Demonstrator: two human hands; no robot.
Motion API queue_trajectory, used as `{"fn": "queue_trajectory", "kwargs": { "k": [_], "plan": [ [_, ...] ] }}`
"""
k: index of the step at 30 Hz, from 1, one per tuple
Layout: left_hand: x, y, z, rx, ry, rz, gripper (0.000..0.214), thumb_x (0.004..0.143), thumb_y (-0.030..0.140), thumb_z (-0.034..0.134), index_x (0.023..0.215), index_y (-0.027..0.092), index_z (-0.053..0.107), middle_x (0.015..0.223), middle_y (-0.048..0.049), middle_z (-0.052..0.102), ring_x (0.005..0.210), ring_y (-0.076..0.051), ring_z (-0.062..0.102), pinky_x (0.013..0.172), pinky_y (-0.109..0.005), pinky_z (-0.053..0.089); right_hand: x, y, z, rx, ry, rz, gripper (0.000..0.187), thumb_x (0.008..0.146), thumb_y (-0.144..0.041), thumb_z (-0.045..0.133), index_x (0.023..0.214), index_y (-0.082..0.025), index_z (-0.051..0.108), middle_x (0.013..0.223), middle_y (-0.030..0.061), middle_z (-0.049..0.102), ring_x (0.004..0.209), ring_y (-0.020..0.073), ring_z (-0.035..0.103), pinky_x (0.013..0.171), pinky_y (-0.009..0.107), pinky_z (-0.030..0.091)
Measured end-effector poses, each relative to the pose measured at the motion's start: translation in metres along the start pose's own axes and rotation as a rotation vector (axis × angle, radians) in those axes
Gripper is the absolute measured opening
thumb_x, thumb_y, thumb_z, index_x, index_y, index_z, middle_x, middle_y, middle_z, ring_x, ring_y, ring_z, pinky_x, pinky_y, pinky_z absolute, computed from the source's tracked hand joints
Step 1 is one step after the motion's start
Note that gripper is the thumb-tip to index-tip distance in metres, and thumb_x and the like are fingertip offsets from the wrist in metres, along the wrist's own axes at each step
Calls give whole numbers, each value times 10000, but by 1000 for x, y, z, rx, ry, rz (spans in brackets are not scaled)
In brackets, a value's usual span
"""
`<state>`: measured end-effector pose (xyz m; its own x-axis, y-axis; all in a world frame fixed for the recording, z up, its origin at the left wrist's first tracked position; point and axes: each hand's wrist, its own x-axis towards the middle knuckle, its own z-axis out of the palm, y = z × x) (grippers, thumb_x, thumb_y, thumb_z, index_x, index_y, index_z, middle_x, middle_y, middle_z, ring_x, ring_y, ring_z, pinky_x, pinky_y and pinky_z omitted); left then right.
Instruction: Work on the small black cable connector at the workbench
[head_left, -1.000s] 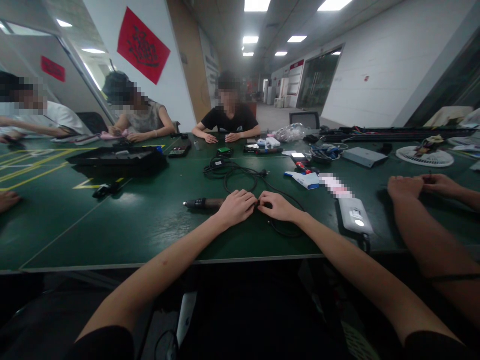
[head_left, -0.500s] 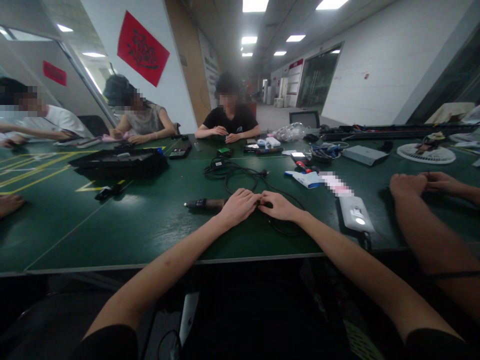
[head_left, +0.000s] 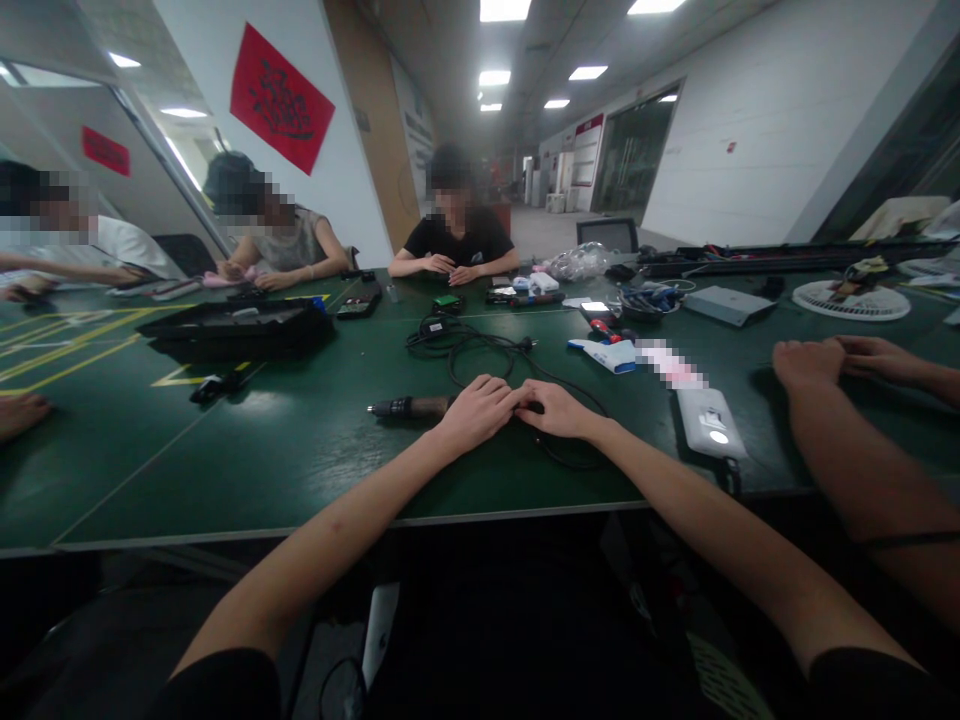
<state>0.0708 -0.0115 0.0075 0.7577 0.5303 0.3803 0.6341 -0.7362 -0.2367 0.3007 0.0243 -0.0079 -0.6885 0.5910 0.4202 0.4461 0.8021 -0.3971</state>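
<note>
A dark, pen-shaped electric screwdriver (head_left: 414, 408) lies across the table in front of me, its bit end pointing left. My left hand (head_left: 480, 408) is closed over its rear part, palm down. Against the left fingertips, my right hand (head_left: 559, 410) is pinched at the tool's back end; what its fingers hold is hidden. A black power cord (head_left: 480, 350) lies coiled just beyond my hands, with its plug (head_left: 529, 344) on top, and loops round behind my right hand.
A black tray (head_left: 236, 328) sits at the left. To the right are a blue-white packet (head_left: 609, 354), a white power bank (head_left: 709, 422) and a white fan part (head_left: 851, 298). A co-worker's hands (head_left: 814, 362) rest at the right; other people sit across the table.
The view has shifted very slightly. My right fingers have drawn a little closer to the left fingertips, covering the dark spot between them; the screwdriver stays in place.
</note>
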Motion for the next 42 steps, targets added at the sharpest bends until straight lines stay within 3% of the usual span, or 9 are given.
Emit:
{"fn": "queue_trajectory", "kwargs": {
  "k": [10,15,20,27,38,42],
  "plan": [
    [0,-2,3,-4,6,-68,589,1019,250,516,1586,201,363,1193,-100,681,1199,-273,588,1066,-441,427,1,-1,0,18,2,-10,99,939,-214,684,845,-181,682,1123,68,683,946,193,641,894,343,512],
    [-1,-1,2,-23,1,-4,620,1007,201,495,1605,219,331,1228,-93,670,1233,-262,571,1097,-435,407,0,-2,-2,18,-13,-8,72,940,-206,674,881,-184,710,1038,60,682,897,190,638,867,337,517],
    [0,-1,2,7,9,-41,563,1048,261,457,1595,199,342,1180,-99,674,1210,-281,569,1089,-444,399,0,-3,-2,31,-4,-12,87,946,-214,671,873,-180,703,1112,68,680,929,190,639,880,332,510],
    [0,-2,0,-5,1,-5,536,1046,215,435,1578,220,369,1187,-91,675,1197,-258,578,1077,-424,409,0,-2,-1,38,-7,15,62,941,-225,682,904,-182,707,1045,55,682,879,179,633,850,320,509],
    [0,-3,3,41,32,-16,573,1038,247,495,1591,188,357,1161,-91,691,1185,-262,586,1072,-428,420,0,-2,-1,30,-2,-15,115,941,-223,680,836,-176,685,1080,65,680,896,185,637,846,327,506],
    [-1,-3,4,34,33,33,572,1034,241,500,1588,186,367,1210,-98,677,1219,-258,571,1084,-419,412,0,-1,0,37,2,8,67,949,-229,667,920,-178,700,1042,57,676,870,184,633,831,328,510]
  ]
}}
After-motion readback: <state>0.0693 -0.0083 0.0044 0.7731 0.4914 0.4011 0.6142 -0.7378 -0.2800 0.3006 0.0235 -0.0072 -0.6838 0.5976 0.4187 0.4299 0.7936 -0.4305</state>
